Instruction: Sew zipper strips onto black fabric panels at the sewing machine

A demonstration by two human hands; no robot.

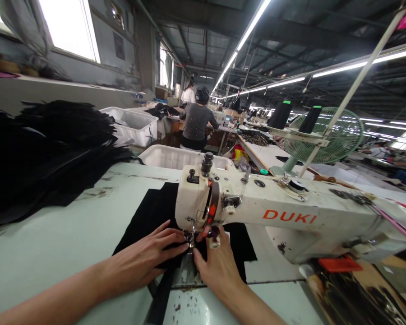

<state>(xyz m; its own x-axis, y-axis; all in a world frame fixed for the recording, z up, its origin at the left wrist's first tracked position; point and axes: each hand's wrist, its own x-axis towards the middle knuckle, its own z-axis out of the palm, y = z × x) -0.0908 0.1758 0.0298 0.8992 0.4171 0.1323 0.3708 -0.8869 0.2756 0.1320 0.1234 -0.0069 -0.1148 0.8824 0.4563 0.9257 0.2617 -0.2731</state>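
Observation:
A piece of black fabric (144,221) lies on the pale green table under the head of a white sewing machine (246,194). My left hand (152,248) rests flat on the fabric left of the needle, fingers stretched out toward the presser foot (191,241). On the other side of the foot, my right hand (219,262) presses on the cloth with its thumb and fingers apart. Its fingertips are partly hidden behind the machine head. A narrow black strip (161,295) hangs from the fabric toward me.
A tall stack of black fabric pieces (54,144) covers the table's left side. White plastic bins (162,155) stand behind the machine. Two thread cones (280,115) and a green fan (338,135) are at the right. A seated person (199,122) works ahead.

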